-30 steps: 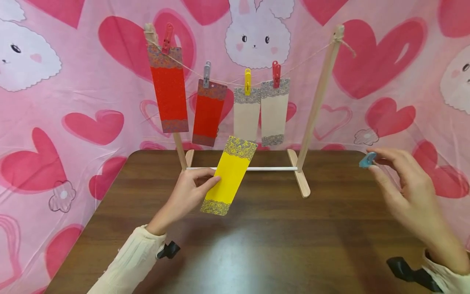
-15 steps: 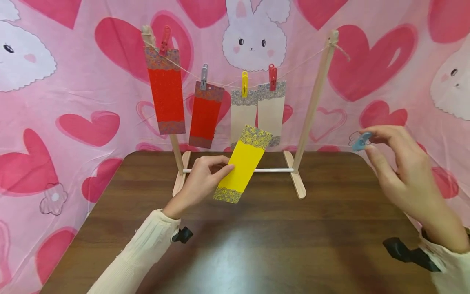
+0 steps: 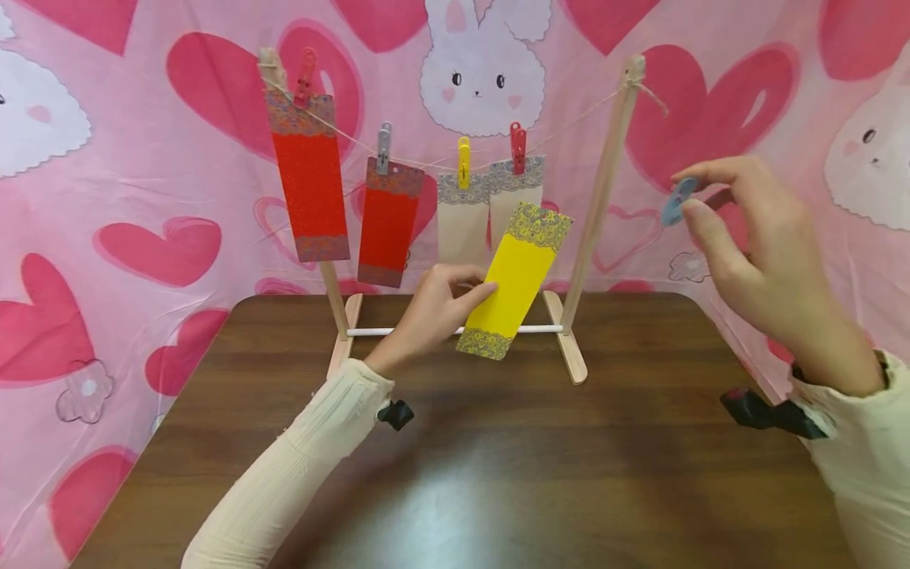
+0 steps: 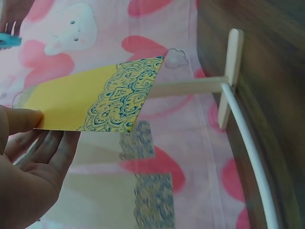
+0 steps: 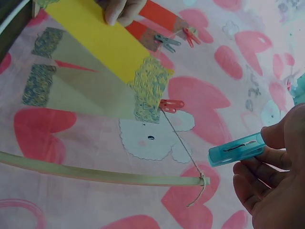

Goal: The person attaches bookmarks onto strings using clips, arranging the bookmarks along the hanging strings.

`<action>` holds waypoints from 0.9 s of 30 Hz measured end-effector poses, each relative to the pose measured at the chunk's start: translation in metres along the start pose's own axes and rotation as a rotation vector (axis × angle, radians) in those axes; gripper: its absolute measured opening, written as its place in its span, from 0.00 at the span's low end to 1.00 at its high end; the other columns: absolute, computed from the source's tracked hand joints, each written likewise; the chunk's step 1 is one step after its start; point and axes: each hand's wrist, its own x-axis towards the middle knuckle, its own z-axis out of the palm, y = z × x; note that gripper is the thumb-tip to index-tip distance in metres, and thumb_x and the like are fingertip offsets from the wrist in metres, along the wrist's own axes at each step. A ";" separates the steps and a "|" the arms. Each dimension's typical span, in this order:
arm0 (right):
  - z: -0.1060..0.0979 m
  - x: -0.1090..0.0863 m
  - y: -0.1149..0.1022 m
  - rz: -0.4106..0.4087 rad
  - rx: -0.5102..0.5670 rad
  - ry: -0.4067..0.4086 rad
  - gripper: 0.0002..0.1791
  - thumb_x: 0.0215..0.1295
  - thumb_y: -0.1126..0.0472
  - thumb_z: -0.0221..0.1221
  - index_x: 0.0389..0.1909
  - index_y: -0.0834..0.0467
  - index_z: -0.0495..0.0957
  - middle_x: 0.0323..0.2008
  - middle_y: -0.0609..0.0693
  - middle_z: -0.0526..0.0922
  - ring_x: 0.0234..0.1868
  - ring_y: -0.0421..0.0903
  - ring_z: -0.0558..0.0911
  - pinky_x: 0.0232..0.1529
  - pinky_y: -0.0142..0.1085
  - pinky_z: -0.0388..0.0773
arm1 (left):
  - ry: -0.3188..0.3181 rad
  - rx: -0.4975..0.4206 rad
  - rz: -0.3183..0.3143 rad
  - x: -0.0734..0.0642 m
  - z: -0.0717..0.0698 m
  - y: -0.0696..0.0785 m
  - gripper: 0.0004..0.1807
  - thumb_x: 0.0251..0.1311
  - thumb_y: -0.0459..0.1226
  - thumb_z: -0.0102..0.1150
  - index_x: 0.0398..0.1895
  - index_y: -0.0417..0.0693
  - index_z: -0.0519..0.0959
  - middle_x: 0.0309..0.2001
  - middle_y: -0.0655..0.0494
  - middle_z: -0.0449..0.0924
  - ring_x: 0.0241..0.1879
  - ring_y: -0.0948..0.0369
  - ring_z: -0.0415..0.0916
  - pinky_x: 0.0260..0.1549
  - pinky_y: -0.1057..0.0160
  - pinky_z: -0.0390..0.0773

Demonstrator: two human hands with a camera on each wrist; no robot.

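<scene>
My left hand (image 3: pixel 444 304) pinches a yellow card (image 3: pixel 517 276) with patterned lace-like ends by its left edge. The card tilts to the right in front of the white cards. Up at the right, my right hand (image 3: pixel 761 245) pinches a light blue clothespin (image 3: pixel 678 201) between thumb and fingers; the right wrist view shows the blue clothespin (image 5: pixel 236 149) pointing toward the string. On the string (image 3: pixel 579 126) hang two red cards (image 3: pixel 309 186) and two white cards (image 3: pixel 462 225), held by red, grey and yellow clothespins (image 3: pixel 464 162).
The string runs between two wooden posts (image 3: pixel 604 197) standing on flat feet (image 3: pixel 566 348), joined by a white rod (image 3: pixel 370 332). The stand is at the far side of a brown wooden table (image 3: pixel 512 474). Behind it hangs a pink cloth (image 3: pixel 156 166) with hearts and rabbits.
My left hand has carried the yellow card up and to the right, now overlapping the right white card. My right hand has lifted the blue clothespin higher and slightly left.
</scene>
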 end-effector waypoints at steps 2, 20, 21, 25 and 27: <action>0.000 0.009 0.003 -0.035 0.006 0.005 0.15 0.69 0.68 0.55 0.51 0.74 0.75 0.44 0.30 0.74 0.44 0.26 0.74 0.48 0.25 0.65 | -0.002 -0.015 0.004 0.010 0.005 0.002 0.09 0.65 0.36 0.64 0.44 0.42 0.86 0.40 0.54 0.86 0.36 0.60 0.83 0.42 0.62 0.84; 0.022 0.102 0.020 0.126 -0.009 0.019 0.11 0.71 0.67 0.55 0.46 0.72 0.78 0.36 0.27 0.72 0.46 0.28 0.69 0.58 0.27 0.59 | 0.137 -0.425 -0.089 0.087 0.063 0.008 0.09 0.67 0.33 0.61 0.43 0.33 0.83 0.37 0.42 0.85 0.32 0.53 0.86 0.27 0.66 0.81; 0.023 0.108 0.022 0.130 -0.007 0.028 0.11 0.71 0.66 0.55 0.45 0.72 0.79 0.35 0.27 0.72 0.45 0.29 0.69 0.57 0.27 0.60 | 0.146 -0.440 -0.113 0.090 0.065 0.007 0.09 0.67 0.33 0.61 0.43 0.33 0.83 0.37 0.43 0.85 0.32 0.53 0.86 0.27 0.66 0.81; 0.025 0.126 0.032 0.192 0.002 0.034 0.11 0.73 0.62 0.55 0.45 0.65 0.82 0.34 0.29 0.72 0.44 0.31 0.70 0.52 0.26 0.66 | 0.150 -0.458 -0.180 0.097 0.071 0.006 0.10 0.67 0.33 0.61 0.44 0.34 0.83 0.37 0.44 0.85 0.33 0.54 0.87 0.31 0.65 0.83; 0.026 0.132 0.038 0.239 0.016 0.018 0.11 0.73 0.60 0.56 0.46 0.61 0.83 0.35 0.32 0.74 0.45 0.33 0.70 0.53 0.26 0.66 | 0.145 -0.466 -0.184 0.101 0.073 0.005 0.10 0.67 0.32 0.61 0.44 0.32 0.82 0.37 0.43 0.85 0.34 0.56 0.86 0.35 0.63 0.84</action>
